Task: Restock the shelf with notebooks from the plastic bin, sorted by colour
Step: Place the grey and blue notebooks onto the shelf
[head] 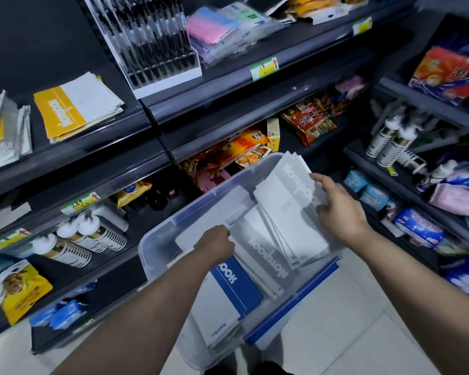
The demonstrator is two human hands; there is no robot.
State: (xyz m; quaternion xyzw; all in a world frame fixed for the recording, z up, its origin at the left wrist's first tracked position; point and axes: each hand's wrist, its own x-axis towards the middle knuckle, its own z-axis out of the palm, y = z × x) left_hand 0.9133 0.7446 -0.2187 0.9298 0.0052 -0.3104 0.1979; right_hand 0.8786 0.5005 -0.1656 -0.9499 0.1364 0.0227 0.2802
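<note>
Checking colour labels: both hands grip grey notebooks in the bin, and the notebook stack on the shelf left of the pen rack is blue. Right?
Not quite. The head view shows that shelf stack is yellow, not blue. The rest holds: the left hand and right hand both grip grey notebooks in the bin.

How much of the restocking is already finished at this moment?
Done: yellow notebooks and a grey pile lie on the shelf. In hand: left hand and right hand grip grey notebooks in the bin. Left: those and the blue notebook.
</note>
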